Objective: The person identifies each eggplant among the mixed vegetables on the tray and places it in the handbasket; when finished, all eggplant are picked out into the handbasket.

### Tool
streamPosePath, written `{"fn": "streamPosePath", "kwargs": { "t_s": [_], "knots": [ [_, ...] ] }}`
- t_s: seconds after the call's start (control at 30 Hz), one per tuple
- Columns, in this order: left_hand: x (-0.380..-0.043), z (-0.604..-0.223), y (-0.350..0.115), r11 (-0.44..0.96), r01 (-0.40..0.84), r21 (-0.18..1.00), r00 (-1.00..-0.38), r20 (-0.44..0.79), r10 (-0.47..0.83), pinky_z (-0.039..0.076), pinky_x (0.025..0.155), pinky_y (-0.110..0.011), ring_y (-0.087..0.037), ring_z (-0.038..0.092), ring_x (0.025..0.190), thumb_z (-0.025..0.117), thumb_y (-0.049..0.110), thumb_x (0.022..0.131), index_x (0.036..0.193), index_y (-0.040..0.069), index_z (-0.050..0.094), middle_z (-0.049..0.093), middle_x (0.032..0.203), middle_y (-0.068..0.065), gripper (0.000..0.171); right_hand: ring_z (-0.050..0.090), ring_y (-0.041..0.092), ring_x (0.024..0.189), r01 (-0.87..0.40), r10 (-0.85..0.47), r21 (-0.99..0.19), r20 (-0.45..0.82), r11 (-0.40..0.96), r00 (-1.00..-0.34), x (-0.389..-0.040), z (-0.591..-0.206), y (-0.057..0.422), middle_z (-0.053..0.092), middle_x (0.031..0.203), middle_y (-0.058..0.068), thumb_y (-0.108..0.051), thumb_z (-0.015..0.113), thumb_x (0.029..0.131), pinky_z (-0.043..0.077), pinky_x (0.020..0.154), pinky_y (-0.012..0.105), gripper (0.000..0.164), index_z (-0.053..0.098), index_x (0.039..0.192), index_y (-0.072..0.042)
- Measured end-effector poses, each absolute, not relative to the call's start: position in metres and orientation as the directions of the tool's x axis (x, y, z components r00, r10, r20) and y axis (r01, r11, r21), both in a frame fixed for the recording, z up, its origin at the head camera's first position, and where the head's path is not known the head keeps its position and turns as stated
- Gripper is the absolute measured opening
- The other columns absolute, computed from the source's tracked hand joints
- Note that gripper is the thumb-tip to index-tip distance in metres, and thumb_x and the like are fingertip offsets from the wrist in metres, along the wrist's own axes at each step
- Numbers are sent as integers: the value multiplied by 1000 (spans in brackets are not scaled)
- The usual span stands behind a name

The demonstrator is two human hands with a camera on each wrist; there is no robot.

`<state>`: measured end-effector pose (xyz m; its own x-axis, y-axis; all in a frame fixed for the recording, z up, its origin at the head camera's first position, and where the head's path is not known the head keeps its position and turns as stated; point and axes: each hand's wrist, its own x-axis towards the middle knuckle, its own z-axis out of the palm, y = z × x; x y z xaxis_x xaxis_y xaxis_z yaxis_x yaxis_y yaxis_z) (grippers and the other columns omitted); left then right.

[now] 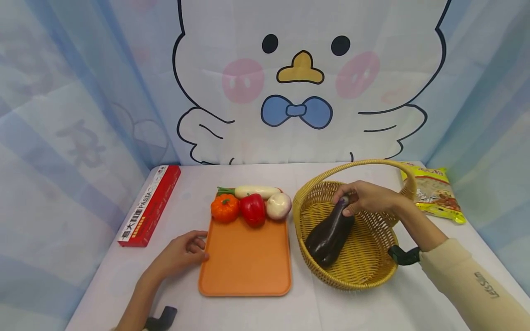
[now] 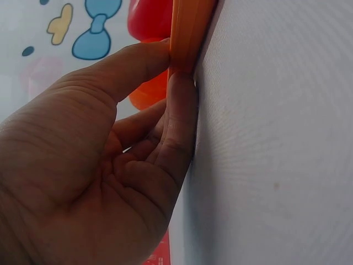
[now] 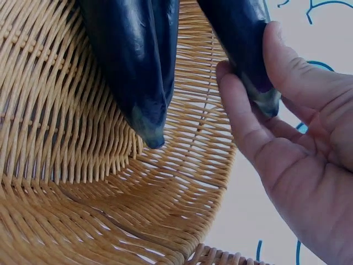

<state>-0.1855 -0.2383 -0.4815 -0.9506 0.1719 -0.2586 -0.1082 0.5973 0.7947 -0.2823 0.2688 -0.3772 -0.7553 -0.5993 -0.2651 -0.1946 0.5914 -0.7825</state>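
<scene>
My right hand [image 1: 364, 200] grips a dark purple eggplant [image 1: 331, 234] by its stem end, inside the yellow wicker basket [image 1: 304, 197]. In the right wrist view the thumb and fingers [image 3: 237, 105] close around the held eggplant [image 3: 245, 47], and more eggplants [image 3: 127, 61] lie beside it in the basket. At the left, my left hand [image 1: 180, 255] pinches the left edge of the orange tray [image 1: 248, 262]. The left wrist view shows the thumb on the tray's rim [image 2: 187, 38] and a finger against its outer side, low by the tabletop.
Along the tray's far end sit an orange pumpkin [image 1: 225, 208], a red bell pepper [image 1: 253, 210], a round whitish vegetable [image 1: 279, 205] and a white radish [image 1: 256, 191]. A red pasta box [image 1: 150, 207] lies at left. Behind the basket lies a yellow food bag [image 1: 436, 191]. The basket's handle [image 1: 352, 165] arches upward.
</scene>
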Motion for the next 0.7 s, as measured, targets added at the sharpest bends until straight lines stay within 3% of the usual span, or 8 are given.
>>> {"fn": "streamPosePath", "kwargs": {
  "t_s": [0.3, 0.7],
  "knots": [
    [-185, -482, -239, 587, -105, 803, -951, -253, 177, 54, 84, -35, -17, 61, 85, 83, 26, 80, 135, 8, 57, 62, 97, -2, 63, 59, 27, 86, -118, -577, -804, -307, 583, -757, -280, -380, 267, 63, 99, 14, 1, 76, 82, 53, 73, 34, 33, 63, 112, 3],
    [-186, -483, -239, 598, -116, 793, -949, -266, 170, 54, 83, -34, -17, 61, 86, 83, 28, 80, 135, 9, 57, 62, 97, -1, 64, 62, 27, 94, -11, -502, -818, -343, 576, -794, -280, -387, 264, 61, 115, 17, 1, 74, 85, 53, 83, 37, 33, 65, 116, -2]
  ]
}}
